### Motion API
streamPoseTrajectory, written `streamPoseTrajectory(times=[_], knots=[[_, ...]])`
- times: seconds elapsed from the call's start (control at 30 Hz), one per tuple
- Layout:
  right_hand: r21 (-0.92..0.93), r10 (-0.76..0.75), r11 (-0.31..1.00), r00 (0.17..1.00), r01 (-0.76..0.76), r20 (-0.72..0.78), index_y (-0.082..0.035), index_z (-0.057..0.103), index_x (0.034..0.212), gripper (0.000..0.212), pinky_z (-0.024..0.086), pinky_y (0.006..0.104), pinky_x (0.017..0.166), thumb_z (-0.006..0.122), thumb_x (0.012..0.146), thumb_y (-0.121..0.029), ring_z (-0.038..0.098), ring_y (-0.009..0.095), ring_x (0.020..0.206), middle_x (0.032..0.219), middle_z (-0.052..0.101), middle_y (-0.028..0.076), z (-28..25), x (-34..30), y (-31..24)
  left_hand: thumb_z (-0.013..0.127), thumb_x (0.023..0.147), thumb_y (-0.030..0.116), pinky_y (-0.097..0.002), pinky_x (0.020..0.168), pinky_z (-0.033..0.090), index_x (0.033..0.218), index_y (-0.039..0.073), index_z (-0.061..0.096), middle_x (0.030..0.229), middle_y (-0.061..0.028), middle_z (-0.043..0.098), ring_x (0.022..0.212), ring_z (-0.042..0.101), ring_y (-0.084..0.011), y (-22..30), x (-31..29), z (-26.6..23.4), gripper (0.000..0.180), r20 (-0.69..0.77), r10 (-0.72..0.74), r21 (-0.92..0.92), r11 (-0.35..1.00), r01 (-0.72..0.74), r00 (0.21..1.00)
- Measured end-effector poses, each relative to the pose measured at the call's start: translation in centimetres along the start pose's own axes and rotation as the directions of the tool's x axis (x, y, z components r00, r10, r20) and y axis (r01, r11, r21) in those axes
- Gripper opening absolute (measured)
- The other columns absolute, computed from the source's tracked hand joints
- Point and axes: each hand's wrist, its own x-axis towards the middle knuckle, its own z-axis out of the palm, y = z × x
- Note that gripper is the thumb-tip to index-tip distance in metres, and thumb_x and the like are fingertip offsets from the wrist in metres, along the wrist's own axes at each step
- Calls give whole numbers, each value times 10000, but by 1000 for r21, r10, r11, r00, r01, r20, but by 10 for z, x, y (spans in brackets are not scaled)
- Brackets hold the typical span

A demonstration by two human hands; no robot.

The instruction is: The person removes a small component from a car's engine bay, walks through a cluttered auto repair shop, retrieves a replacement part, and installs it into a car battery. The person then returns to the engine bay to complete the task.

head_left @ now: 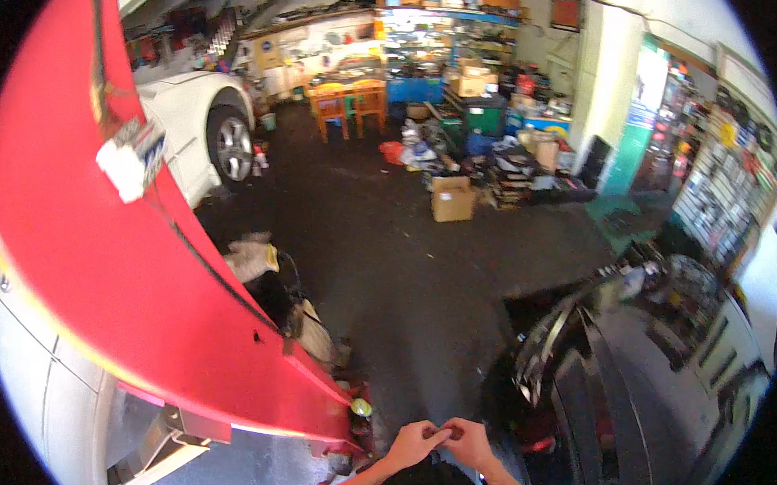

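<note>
The red post (99, 258) is on your left, with a white box (129, 159) near its top right edge, likely put there to be easy to reach. Your left hand (411, 445) meets your right hand (470, 444), fingers bent, tips together, maybe to keep something small steady. I can't tell if they grip anything; if so, it is between the tips. The dark car (655, 378) is near your right hand.
</note>
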Motion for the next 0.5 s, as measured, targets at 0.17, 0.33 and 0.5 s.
streamPoseTrajectory(times=[0.17, 0.33, 0.5], knots=[[-10, -40, 999, 999, 40, -11, 19, 746, 1009, 216, 578, 311, 721, 813, 897, -153, 719, 143, 766, 840, 776, 114, -64, 170, -44, 738, 1004, 421, -299, 686, 586, 938, -36, 775, 812, -86, 761, 736, 726, -144, 68, 193, -78, 463, 304, -64, -238, 961, 140, 951], [64, -164, 983, 980, 172, -115, -34, 738, 1059, 208, 571, 332, 767, 821, 888, -120, 698, 153, 828, 902, 772, 100, -96, 380, -53, 717, 1028, 381, -295, 658, 574, 923, -40, 757, 783, -76, 744, 705, 700, -133, 93, 405, -149, 436, 239, -37, -180, 980, 81, 970], [73, -241, 967, 970, 242, -32, -16, 730, 1056, 212, 580, 366, 765, 811, 894, -125, 704, 179, 832, 910, 757, 120, -98, 623, -70, 707, 1038, 373, -314, 661, 525, 981, -18, 708, 791, -73, 725, 709, 654, -125, 103, 584, -240, 395, -32, -94, -232, 969, 84, 995]])
